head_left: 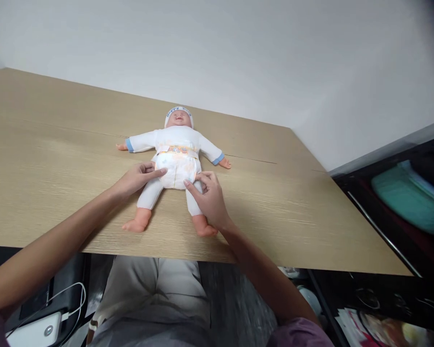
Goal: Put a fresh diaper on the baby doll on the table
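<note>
A baby doll [177, 140] in a white suit and cap lies on its back on the wooden table [58, 159], head away from me, arms spread. It wears a white diaper [176, 169] with a coloured waistband. My left hand [135, 178] touches the diaper's left side at the hip, fingers curled and pinching its edge. At the right leg opening my right hand [210, 195] has its fingers bent, with the fingertips on the diaper's edge. Both hands rest against the doll's thighs.
A white wall rises behind the table. To the right stands a dark shelf unit [394, 202] with a teal object [408, 197] on it. Below the table's front edge are my lap, a white power bank [36, 330] and a cable [75, 299].
</note>
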Motion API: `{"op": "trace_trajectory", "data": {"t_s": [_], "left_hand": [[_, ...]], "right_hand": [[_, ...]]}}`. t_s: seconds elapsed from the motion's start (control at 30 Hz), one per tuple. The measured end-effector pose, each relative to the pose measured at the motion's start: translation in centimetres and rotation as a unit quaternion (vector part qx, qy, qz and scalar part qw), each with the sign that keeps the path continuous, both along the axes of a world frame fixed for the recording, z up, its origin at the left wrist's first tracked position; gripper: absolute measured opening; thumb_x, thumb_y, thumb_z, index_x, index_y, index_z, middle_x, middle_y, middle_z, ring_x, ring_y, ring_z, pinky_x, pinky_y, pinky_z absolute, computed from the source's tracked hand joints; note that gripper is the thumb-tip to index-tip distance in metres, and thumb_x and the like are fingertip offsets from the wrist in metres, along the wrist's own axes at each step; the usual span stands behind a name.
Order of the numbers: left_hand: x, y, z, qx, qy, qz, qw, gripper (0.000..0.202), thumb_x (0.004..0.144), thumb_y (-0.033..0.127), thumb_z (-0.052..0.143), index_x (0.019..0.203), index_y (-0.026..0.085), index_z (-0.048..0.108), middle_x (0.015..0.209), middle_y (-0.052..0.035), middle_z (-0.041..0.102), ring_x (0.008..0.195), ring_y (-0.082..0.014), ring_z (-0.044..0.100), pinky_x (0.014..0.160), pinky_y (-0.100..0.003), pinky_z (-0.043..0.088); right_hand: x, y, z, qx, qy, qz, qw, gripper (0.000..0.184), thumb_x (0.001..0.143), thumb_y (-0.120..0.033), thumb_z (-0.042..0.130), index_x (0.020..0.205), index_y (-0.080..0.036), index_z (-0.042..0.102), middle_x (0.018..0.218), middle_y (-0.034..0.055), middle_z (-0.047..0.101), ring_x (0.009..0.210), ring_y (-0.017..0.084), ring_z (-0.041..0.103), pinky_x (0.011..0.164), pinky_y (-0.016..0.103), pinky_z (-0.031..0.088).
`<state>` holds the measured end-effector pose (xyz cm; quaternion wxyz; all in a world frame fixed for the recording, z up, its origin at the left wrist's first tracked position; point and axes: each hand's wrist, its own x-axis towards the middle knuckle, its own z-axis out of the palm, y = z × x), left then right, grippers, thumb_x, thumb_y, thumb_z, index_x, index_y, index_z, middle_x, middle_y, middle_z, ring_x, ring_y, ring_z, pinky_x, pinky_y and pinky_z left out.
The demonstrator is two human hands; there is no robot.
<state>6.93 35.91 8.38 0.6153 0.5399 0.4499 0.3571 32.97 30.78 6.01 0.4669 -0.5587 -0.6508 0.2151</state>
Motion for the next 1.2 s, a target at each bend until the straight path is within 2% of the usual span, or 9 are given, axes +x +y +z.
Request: {"op": "trace_trajectory", "data": {"t_s": [0.2,0.37,0.43,0.6,0.77,0.9,0.97,1.07,1.2], "left_hand": [[-1.5,0.1,-0.2,0.007,-0.014,0.044,0.999,0.062,0.081,0.052,0.100,0.117,0.024,0.057,0.100,-0.0062,0.087,0.091,-0.0253,0.081,0.080,-0.036,0.058],[-3.8,2.0,-0.8,0.137,0.067,0.054,0.987,0.051,0.096,0.055,0.084,0.126,0.025,0.056,0.104,-0.0079,0.085,0.092,-0.0248,0.078,0.088,-0.042,0.060],[-4.3,4.2,-1.2,0.245,0.157,0.102,0.951,0.046,0.100,0.056,0.078,0.125,0.023,0.059,0.113,-0.0109,0.082,0.103,-0.0279,0.076,0.096,-0.046,0.059],[-4.6,11.1,-2.6,0.427,0.423,0.159,0.783,0.061,0.104,0.063,0.062,0.143,0.016,0.062,0.154,-0.0243,0.066,0.146,-0.0444,0.055,0.124,-0.062,0.040],[-5.8,13.4,-3.3,0.406,0.522,0.097,0.744,0.071,0.109,0.072,0.043,0.146,0.016,0.063,0.140,-0.0230,0.074,0.133,-0.0443,0.062,0.119,-0.058,0.041],[-4.7,12.3,-2.3,0.384,0.575,0.109,0.715,0.069,0.107,0.074,0.044,0.133,0.015,0.069,0.131,-0.0247,0.077,0.129,-0.0458,0.065,0.115,-0.056,0.043],[-2.9,11.4,-1.1,0.332,0.588,0.121,0.728,0.065,0.105,0.073,0.048,0.123,0.014,0.071,0.121,-0.0252,0.079,0.121,-0.0460,0.069,0.109,-0.055,0.046],[-0.5,9.3,1.9,0.189,0.540,0.122,0.811,0.055,0.101,0.067,0.059,0.117,0.015,0.069,0.106,-0.0202,0.081,0.097,-0.0391,0.075,0.088,-0.045,0.051],[-0.1,2.4,6.4,0.121,0.409,0.140,0.893,0.059,0.096,0.076,0.067,0.118,0.021,0.066,0.089,-0.0092,0.077,0.075,-0.0305,0.069,0.069,-0.037,0.046]], "right_hand": [[1.5,-0.7,-0.2,0.005,-0.043,0.035,0.998,0.034,0.104,-0.056,0.077,0.116,-0.024,0.083,0.123,0.0107,0.068,0.098,0.024,0.065,0.090,0.042,0.057],[4.9,0.7,1.4,0.061,-0.124,0.076,0.988,0.027,0.111,-0.050,0.068,0.116,-0.026,0.078,0.111,0.0075,0.076,0.095,0.026,0.066,0.094,0.045,0.056],[6.4,3.7,1.7,0.101,-0.148,0.030,0.983,0.028,0.111,-0.051,0.066,0.113,-0.025,0.075,0.105,0.0076,0.076,0.093,0.027,0.066,0.095,0.047,0.056],[8.6,13.1,-0.8,0.138,-0.243,-0.065,0.958,0.054,0.106,-0.061,0.063,0.139,-0.019,0.069,0.138,0.0205,0.073,0.126,0.039,0.064,0.115,0.059,0.051],[9.3,15.7,-4.2,0.102,-0.288,-0.055,0.951,0.066,0.112,-0.067,0.049,0.150,-0.015,0.064,0.141,0.0226,0.074,0.127,0.041,0.064,0.114,0.059,0.051],[8.5,14.9,-4.1,0.096,-0.280,-0.065,0.953,0.063,0.113,-0.069,0.046,0.137,-0.016,0.071,0.129,0.0217,0.078,0.119,0.040,0.067,0.111,0.057,0.052],[7.2,14.5,-3.4,0.076,-0.244,-0.077,0.964,0.059,0.111,-0.068,0.049,0.130,-0.017,0.073,0.125,0.0213,0.080,0.115,0.039,0.069,0.107,0.055,0.055],[5.2,13.2,-1.8,-0.005,-0.163,-0.101,0.981,0.047,0.105,-0.062,0.060,0.120,-0.020,0.075,0.120,0.0189,0.082,0.107,0.037,0.073,0.097,0.049,0.059],[5.6,8.3,1.3,-0.084,-0.047,-0.034,0.995,0.039,0.100,-0.054,0.068,0.121,-0.022,0.076,0.122,0.0137,0.084,0.107,0.034,0.076,0.094,0.046,0.060]]}}
